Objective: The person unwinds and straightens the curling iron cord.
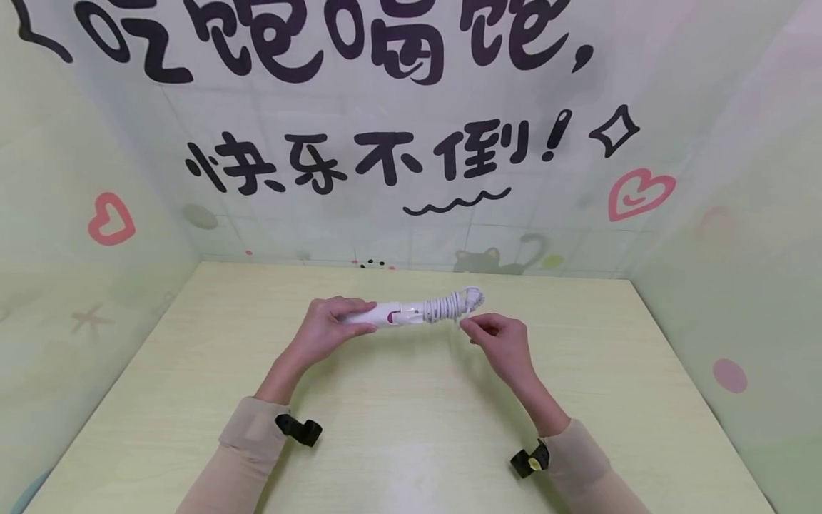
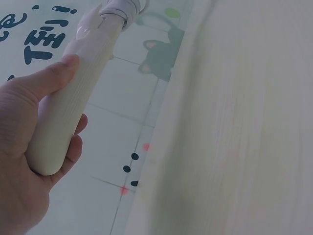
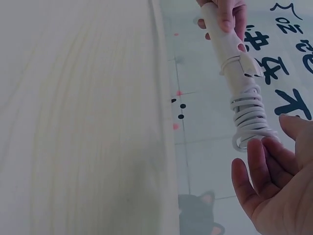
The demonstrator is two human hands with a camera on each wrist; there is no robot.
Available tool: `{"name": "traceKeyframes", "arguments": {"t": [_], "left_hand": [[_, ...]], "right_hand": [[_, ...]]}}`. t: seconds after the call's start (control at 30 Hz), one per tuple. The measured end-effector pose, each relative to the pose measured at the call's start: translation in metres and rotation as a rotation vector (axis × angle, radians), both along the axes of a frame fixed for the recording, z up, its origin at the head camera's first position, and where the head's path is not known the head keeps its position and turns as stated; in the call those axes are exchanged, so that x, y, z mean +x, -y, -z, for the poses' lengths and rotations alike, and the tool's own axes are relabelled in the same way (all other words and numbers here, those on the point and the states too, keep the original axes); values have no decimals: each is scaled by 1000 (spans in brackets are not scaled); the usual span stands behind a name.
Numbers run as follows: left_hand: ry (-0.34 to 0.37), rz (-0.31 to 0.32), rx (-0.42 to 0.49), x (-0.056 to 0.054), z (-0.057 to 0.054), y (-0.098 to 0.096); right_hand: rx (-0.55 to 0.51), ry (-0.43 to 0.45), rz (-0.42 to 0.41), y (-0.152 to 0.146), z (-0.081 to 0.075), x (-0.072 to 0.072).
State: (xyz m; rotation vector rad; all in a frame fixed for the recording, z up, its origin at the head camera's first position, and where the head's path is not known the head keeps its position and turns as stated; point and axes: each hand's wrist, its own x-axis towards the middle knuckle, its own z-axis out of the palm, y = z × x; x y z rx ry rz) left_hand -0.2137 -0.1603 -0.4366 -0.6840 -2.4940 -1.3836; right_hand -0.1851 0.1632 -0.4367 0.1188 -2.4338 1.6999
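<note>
A white curling iron (image 1: 380, 315) is held over the table, lying nearly level across the head view. My left hand (image 1: 324, 326) grips its smooth rounded handle, thumb along one side and fingers round the other. A glossy clip lever (image 3: 251, 65) sits midway along it. White power cord (image 1: 442, 308) is wound in several coils around the far end, with a bunched loop at the tip. My right hand (image 1: 505, 348) is at that tip, thumb and fingertips pinching the cord just below the bunched loop. In the right wrist view its other fingers are bent beneath the coils.
The pale wood-grain table (image 1: 398, 414) runs back to a printed wall sheet (image 1: 359, 228) with black lettering. Similar sheets rise at the left and right sides. A small black camera (image 1: 300, 430) is strapped to the left wrist, another camera (image 1: 530, 460) to the right.
</note>
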Motion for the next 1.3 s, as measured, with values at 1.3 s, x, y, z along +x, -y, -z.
{"name": "traceKeyframes", "arguments": {"t": [1.3], "left_hand": [[150,-30,32,1,-3,6]], "right_hand": [[-165,103,-10,-34,5,-5]]}}
